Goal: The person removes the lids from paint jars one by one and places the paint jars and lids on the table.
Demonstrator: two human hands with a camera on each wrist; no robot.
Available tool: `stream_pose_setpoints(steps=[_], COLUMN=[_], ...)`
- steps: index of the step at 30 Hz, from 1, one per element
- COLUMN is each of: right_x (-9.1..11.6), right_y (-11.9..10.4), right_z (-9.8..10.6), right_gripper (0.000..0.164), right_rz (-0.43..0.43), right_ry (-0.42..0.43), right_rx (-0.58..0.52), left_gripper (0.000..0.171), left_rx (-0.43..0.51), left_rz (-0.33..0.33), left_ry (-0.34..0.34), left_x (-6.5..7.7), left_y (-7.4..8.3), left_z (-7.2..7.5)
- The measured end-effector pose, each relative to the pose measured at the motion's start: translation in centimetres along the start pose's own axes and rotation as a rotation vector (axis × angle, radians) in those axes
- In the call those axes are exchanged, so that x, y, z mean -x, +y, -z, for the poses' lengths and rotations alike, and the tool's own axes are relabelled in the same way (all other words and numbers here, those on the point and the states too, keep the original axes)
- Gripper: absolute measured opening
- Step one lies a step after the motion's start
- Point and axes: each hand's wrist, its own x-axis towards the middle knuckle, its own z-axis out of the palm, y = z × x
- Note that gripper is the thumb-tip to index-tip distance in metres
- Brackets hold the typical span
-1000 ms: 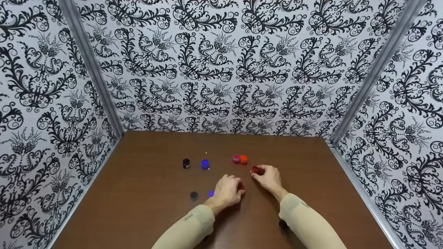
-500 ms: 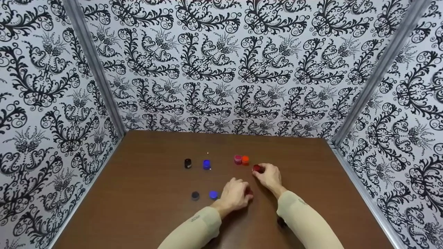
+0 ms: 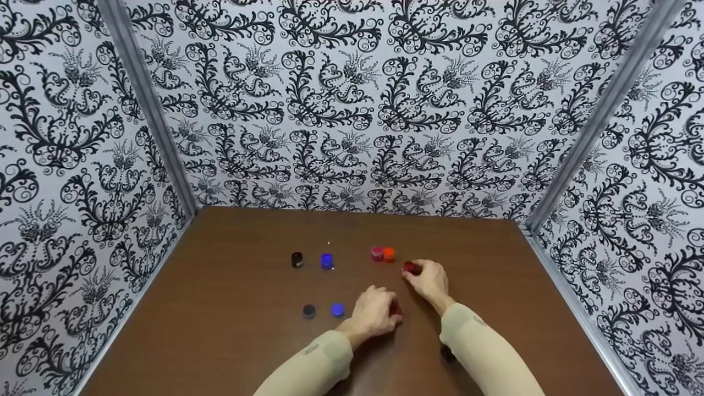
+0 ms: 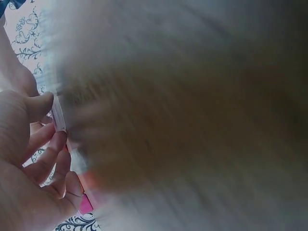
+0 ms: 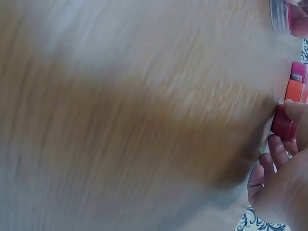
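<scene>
My right hand (image 3: 430, 279) pinches a small dark red paint jar (image 5: 283, 122) between thumb and fingers, at the table surface in the right wrist view. Beside it stand an orange jar (image 3: 389, 254) and a magenta jar (image 3: 377, 253), close together. My left hand (image 3: 375, 312) is nearer the front, thumb and fingers pinching a round red piece with a clear ribbed rim (image 4: 58, 113), like a jar lid. The back of the hand hides most of it in the head view. Left of that hand lie a blue round piece (image 3: 337, 309) and a dark round piece (image 3: 309, 312).
Farther back on the brown table (image 3: 236, 242) stand a black jar (image 3: 297, 259) and a blue jar (image 3: 326, 261). Tiny white specks lie near the blue jar. Patterned walls (image 3: 352, 110) rise behind and at both sides, with metal posts (image 3: 148, 104) at the corners.
My left hand has moved slightly right, uncovering the blue round piece. My right hand stays on the dark red jar, hardly moved. Over the last half second almost nothing differs.
</scene>
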Motion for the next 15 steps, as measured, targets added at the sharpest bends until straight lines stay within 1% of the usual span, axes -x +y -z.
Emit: stream_pose_setpoints(steps=[6, 12, 15], right_x=[0.06, 0.11, 0.19], right_y=[-0.03, 0.02, -0.06], right_z=[0.10, 0.19, 0.30], right_gripper=[0.041, 0.040, 0.041], right_rz=[-0.003, 0.020, 0.025], right_ry=[-0.002, 0.000, -0.004], right_rx=[0.005, 0.020, 0.020], left_gripper=[0.026, 0.028, 0.030], left_rx=[0.007, -0.001, -0.005], left_rz=[0.029, 0.037, 0.031], left_ry=[-0.005, -0.004, -0.015], left_x=[0.07, 0.03, -0.03], left_y=[-0.02, 0.20, 0.20], left_z=[0.06, 0.16, 0.28])
